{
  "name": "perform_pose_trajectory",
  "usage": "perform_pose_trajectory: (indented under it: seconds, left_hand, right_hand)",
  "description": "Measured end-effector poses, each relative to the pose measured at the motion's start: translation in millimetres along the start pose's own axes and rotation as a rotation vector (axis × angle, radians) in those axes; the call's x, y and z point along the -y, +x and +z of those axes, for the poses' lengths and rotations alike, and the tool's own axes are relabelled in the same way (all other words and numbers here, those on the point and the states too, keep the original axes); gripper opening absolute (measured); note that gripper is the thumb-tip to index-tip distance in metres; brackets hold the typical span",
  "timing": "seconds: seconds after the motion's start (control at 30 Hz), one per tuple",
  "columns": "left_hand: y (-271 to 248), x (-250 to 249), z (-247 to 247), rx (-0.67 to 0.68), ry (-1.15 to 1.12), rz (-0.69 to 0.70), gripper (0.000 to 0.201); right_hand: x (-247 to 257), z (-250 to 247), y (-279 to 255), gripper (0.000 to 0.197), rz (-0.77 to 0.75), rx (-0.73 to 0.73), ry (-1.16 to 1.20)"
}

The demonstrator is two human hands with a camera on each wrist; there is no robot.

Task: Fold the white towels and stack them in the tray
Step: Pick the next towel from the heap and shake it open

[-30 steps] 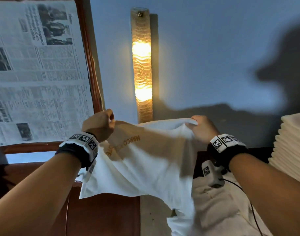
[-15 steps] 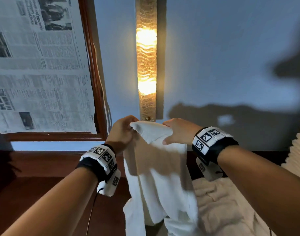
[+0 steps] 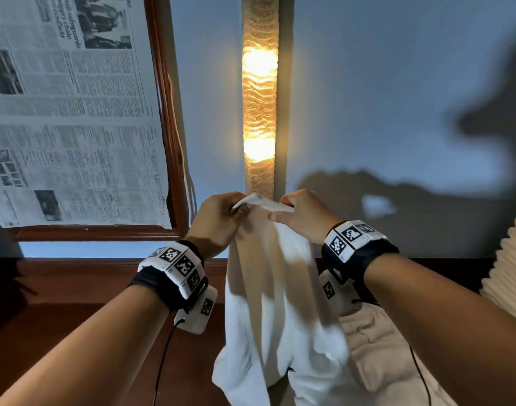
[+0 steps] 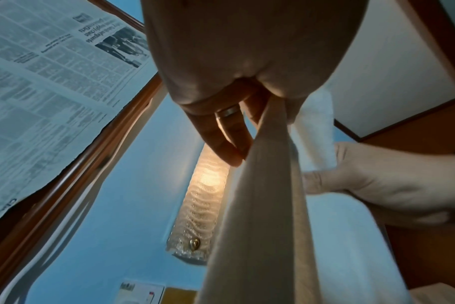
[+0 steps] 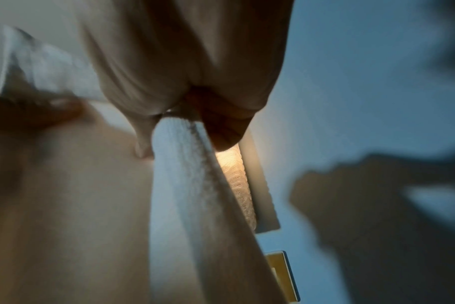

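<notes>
A white towel (image 3: 280, 303) hangs doubled over in front of me, held up by its top edge. My left hand (image 3: 221, 218) pinches the top corners on the left, and my right hand (image 3: 297, 215) pinches them on the right, close beside it. In the left wrist view the towel (image 4: 268, 205) runs down from my left hand's fingers (image 4: 229, 131), one with a ring. In the right wrist view the towel (image 5: 195, 195) is pinched between thumb and fingers (image 5: 221, 127). A stack of folded towels (image 3: 511, 259) stands at the right edge. No tray is in view.
More crumpled white cloth (image 3: 377, 356) lies under my right forearm on the dark wooden surface (image 3: 75, 332). On the wall ahead are a lit wall lamp (image 3: 259, 98) and a wooden frame (image 3: 168, 112) covered with newspaper (image 3: 60, 112).
My hands have come together from about a towel's width apart, so the spread towel now hangs folded in half. The view has tilted slightly upward.
</notes>
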State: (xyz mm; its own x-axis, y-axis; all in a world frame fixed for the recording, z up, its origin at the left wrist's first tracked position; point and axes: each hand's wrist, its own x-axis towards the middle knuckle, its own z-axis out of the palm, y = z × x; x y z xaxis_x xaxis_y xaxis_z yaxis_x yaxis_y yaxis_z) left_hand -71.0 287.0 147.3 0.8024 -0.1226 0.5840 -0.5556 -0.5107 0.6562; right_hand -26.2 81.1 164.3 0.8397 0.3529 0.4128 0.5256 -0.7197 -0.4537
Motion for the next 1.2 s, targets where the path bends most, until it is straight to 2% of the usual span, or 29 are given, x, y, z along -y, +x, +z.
perform_pose_trajectory:
  seconds: [0.13,0.23,0.3,0.37,0.4,0.47,0.5,0.57,0.6,0.63,0.7,0.77,0.83,0.9,0.97,1.07,1.13,1.2]
  left_hand:
    - [-6.5,-5.2,-44.2,0.039,-0.007,0.057,0.026]
    - [-21.7,-3.1,-90.9,0.025,-0.068,0.084,0.032]
    - [-36.8,9.7,-123.5,0.026,-0.052,0.02,0.029]
    - [-52.3,28.7,-151.6,0.051,0.037,-0.078,0.026]
    - [-60.1,38.8,-162.1,0.065,0.09,-0.113,0.027]
    - [-74.4,52.8,-173.9,0.08,0.124,-0.142,0.031]
    - [-79.9,57.4,-175.5,0.083,0.092,-0.144,0.031]
    - [-87.1,58.2,-171.0,0.106,-0.005,-0.141,0.027]
    - [-87.6,56.0,-166.1,0.116,-0.057,-0.136,0.034]
    - [-86.1,53.4,-159.6,0.124,-0.108,-0.131,0.043]
    - [-84.8,44.1,-142.7,0.153,-0.208,-0.135,0.043]
    - [-85.5,31.9,-122.9,0.19,-0.338,-0.159,0.034]
    - [-88.4,16.4,-103.8,0.191,-0.454,-0.184,0.034]
    - [-88.0,5.8,-87.9,0.149,-0.49,-0.177,0.038]
    - [-85.8,-1.3,-77.6,0.133,-0.472,-0.125,0.042]
    - [-81.5,-3.6,-73.4,0.126,-0.431,-0.07,0.038]
    - [-77.4,-3.0,-77.7,0.119,-0.402,-0.056,0.041]
    - [-73.8,-1.8,-82.8,0.105,-0.365,-0.066,0.046]
  right_hand:
    - [5.7,31.6,-4.9,0.033,0.016,-0.028,0.06]
    - [-8.4,73.5,-21.7,0.039,0.152,0.092,-0.011]
    - [-28.0,101.6,-41.4,0.031,0.294,0.095,0.116]
    - [-35.9,123.9,-57.8,0.028,0.395,0.015,0.201]
    - [-33.6,131.9,-59.7,0.031,0.395,-0.044,0.204]
    - [-8.5,136.1,-53.0,0.022,0.331,-0.144,0.192]
    - [12.3,135.2,-48.6,0.02,0.25,-0.176,0.172]
    - [56.9,130.3,-42.3,0.028,0.057,-0.232,0.151]
    - [77.6,126.8,-39.6,0.03,-0.033,-0.264,0.166]
    - [97.2,121.9,-38.3,0.029,-0.099,-0.304,0.183]
    - [130.9,112.6,-42.0,0.02,-0.147,-0.401,0.203]
    - [151.8,102.6,-49.0,0.031,-0.113,-0.507,0.198]
    - [160.3,92.2,-60.1,0.043,-0.073,-0.561,0.183]
    - [161.7,83.8,-73.7,0.044,-0.044,-0.568,0.173]
    - [155.7,81.8,-88.1,0.037,0.008,-0.524,0.172]
    - [120.7,98.9,-121.5,0.021,0.073,-0.337,0.04]
    - [74.8,114.9,-146.6,0.034,0.139,-0.314,-0.063]
    - [25.9,121.1,-171.2,0.034,0.309,-0.285,-0.039]
